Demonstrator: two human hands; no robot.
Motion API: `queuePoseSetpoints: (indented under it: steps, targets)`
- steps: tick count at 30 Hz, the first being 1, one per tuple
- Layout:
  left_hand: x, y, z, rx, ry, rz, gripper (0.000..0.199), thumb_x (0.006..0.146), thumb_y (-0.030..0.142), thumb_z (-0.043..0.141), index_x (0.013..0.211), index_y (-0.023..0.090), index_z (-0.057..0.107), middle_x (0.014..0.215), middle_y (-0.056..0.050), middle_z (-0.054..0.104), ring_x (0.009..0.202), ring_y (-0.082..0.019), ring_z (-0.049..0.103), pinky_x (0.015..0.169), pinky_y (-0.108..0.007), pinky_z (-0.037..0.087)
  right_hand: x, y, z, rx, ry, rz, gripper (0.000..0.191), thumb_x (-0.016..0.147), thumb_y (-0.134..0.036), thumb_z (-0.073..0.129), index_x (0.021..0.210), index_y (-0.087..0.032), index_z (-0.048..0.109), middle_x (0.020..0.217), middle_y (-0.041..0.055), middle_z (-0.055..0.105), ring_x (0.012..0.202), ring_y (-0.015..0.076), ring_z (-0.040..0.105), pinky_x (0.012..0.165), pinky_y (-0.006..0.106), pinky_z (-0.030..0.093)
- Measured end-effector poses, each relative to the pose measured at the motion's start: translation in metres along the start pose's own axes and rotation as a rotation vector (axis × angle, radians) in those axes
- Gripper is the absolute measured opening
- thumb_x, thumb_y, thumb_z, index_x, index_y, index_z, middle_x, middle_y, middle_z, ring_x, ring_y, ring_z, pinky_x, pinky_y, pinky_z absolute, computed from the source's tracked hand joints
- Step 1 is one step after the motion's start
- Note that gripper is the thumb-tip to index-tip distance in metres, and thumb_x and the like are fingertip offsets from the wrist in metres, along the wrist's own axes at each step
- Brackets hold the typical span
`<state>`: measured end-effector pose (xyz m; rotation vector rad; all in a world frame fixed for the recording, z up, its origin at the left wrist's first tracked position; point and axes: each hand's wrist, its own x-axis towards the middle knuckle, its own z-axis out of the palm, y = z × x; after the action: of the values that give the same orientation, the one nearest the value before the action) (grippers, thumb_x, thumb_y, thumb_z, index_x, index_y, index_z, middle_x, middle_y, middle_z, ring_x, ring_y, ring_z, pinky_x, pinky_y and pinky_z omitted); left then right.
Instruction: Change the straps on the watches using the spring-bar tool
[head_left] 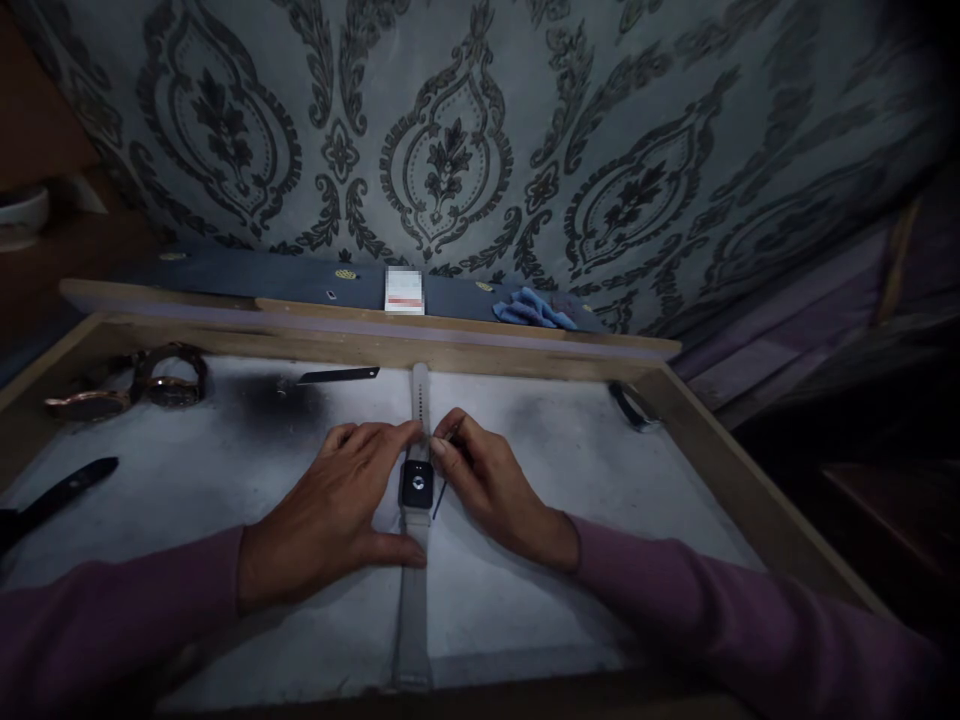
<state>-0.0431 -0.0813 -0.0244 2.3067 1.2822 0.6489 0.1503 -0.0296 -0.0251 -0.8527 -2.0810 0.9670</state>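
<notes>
A smartwatch [418, 484] lies face down on the pale work surface, its sensor side up, with its light grey strap [414, 625] stretched out above and below the case. My left hand [330, 505] spans the watch from the left. Its fingertips press the strap above the case and its thumb rests on the strap below. In my right hand [491, 480], thumb and fingers are pinched around a thin tool [452, 431] close to the upper strap joint. Most of that tool is hidden by the fingers. Beside the case runs a thin dark line, perhaps part of the tool.
Wooden edges [360, 345] frame the tray. Inside lie a dark blade [339, 375], two round watches [171, 388], a black strap [64, 490] at left and another watch [636, 408] at right. Behind the rim are a blue cloth [534, 309] and a small card [404, 291].
</notes>
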Motion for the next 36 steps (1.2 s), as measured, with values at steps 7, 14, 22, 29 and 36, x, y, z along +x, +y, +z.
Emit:
queuePoseSetpoints:
  steps: [7, 14, 22, 29, 36]
  targets:
    - [-0.0001, 0.0010, -0.0003, 0.001, 0.018, 0.010, 0.094, 0.071, 0.053, 0.076, 0.144, 0.027, 0.024, 0.136, -0.011, 0.053, 0.122, -0.033, 0.048, 0.099, -0.050, 0.037, 0.0013, -0.0019, 0.0003, -0.002, 0.001, -0.011, 0.013, 0.095, -0.022, 0.043, 0.082, -0.020, 0.044, 0.062, -0.0055, 0.039, 0.054, 0.0103, 0.038, 0.051, 0.023, 0.033]
    - [-0.0003, -0.0013, 0.0010, 0.019, 0.026, 0.021, 0.097, 0.069, 0.052, 0.078, 0.145, 0.026, 0.024, 0.136, -0.010, 0.052, 0.122, -0.033, 0.048, 0.098, -0.049, 0.038, 0.0010, -0.0007, 0.0014, 0.039, -0.006, 0.007, 0.013, 0.095, -0.023, 0.045, 0.083, -0.020, 0.044, 0.062, -0.0050, 0.043, 0.054, 0.0101, 0.039, 0.051, 0.022, 0.035]
    - [-0.0003, -0.0022, 0.0013, 0.035, 0.000, 0.021, 0.096, 0.070, 0.054, 0.076, 0.144, 0.026, 0.022, 0.137, -0.011, 0.051, 0.122, -0.033, 0.048, 0.099, -0.049, 0.037, 0.0009, 0.0000, 0.0025, 0.068, -0.006, 0.007, 0.013, 0.095, -0.024, 0.045, 0.083, -0.020, 0.045, 0.064, -0.0044, 0.046, 0.055, 0.0107, 0.043, 0.053, 0.023, 0.037]
    - [-0.0002, 0.0000, 0.0004, 0.026, 0.006, 0.010, 0.097, 0.069, 0.054, 0.076, 0.144, 0.026, 0.022, 0.137, -0.011, 0.051, 0.123, -0.034, 0.047, 0.100, -0.050, 0.036, 0.0010, 0.0001, 0.0028, 0.050, -0.011, 0.003, 0.013, 0.096, -0.025, 0.045, 0.084, -0.020, 0.045, 0.065, -0.0044, 0.047, 0.056, 0.0108, 0.044, 0.054, 0.023, 0.037]
    - [0.0002, 0.0019, -0.0008, 0.010, 0.011, -0.002, 0.096, 0.070, 0.055, 0.076, 0.145, 0.027, 0.022, 0.137, -0.011, 0.052, 0.123, -0.034, 0.048, 0.100, -0.051, 0.037, 0.0022, -0.0007, 0.0029, -0.064, -0.004, -0.070, 0.012, 0.095, -0.021, 0.044, 0.083, -0.021, 0.044, 0.066, -0.0039, 0.047, 0.056, 0.0105, 0.044, 0.054, 0.024, 0.038]
